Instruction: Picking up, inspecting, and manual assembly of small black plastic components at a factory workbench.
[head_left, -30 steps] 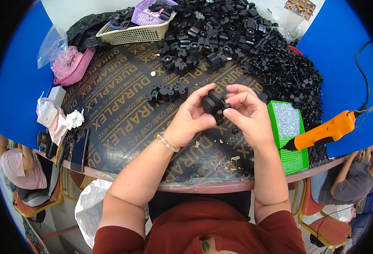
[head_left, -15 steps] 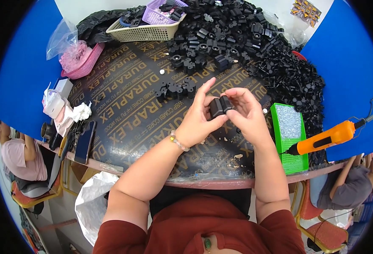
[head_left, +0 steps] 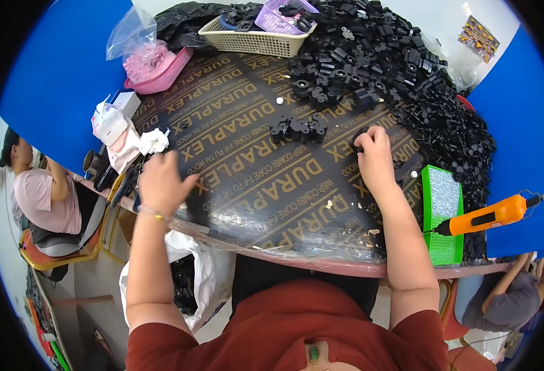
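My left hand (head_left: 164, 182) is over the left side of the table, beside crumpled white tissue (head_left: 154, 141). Its thumb stands apart from its motion-smeared fingers, and I see nothing held in it. The fingers of my right hand (head_left: 376, 154) are curled at a small black plastic part (head_left: 361, 132), mostly hidden under the fingertips, right of the table's middle. Between the hands, farther back, a short row of black plastic parts (head_left: 298, 128) stands on the table. The paired black block is no longer visible between my hands.
A large heap of black parts (head_left: 371, 55) fills the back right. An orange electric screwdriver (head_left: 488, 214) lies over a green tray (head_left: 442, 247) of small silvery pieces. Cream (head_left: 253, 44) and pink (head_left: 164, 77) baskets stand at the back. A white bag (head_left: 213, 284) of black parts hangs below the table edge.
My hands have parted: the left swung far left, the right moved slightly away from me. The black block they held together has left view. The whole view has shifted leftward.
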A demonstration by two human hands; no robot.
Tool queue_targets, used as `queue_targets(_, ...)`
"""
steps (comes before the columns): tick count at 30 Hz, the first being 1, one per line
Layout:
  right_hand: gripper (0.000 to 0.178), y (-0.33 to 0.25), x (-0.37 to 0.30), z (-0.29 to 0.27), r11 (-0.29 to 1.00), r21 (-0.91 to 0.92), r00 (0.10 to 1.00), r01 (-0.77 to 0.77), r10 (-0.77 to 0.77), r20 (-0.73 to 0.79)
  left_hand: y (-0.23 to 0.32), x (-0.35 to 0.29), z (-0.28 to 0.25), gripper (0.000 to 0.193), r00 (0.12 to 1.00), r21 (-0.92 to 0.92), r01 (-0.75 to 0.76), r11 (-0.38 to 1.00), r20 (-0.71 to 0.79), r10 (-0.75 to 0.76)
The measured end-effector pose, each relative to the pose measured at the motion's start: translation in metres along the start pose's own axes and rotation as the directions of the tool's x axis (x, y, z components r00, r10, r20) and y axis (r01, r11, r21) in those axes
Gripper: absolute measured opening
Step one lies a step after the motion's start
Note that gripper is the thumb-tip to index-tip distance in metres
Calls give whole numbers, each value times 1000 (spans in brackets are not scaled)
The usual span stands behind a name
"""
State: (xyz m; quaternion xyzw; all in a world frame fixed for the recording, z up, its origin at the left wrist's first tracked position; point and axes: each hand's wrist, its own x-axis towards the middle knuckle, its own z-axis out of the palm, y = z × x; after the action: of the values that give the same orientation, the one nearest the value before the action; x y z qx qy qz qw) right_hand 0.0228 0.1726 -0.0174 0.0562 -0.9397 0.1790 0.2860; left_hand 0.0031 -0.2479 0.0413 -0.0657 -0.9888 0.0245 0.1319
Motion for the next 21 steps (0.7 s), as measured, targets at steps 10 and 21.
queue_targets(10, 18, -20, 64, 31, 931, 288, 975, 224, -212, -72, -95, -29, 45, 65, 955, -68, 274, 959, 133, -263)
queue_targets(21, 35, 77, 97, 55, 943, -293, 954, -161, 224, 198, -81, -28, 48, 67, 966, -80, 259, 963, 14, -259)
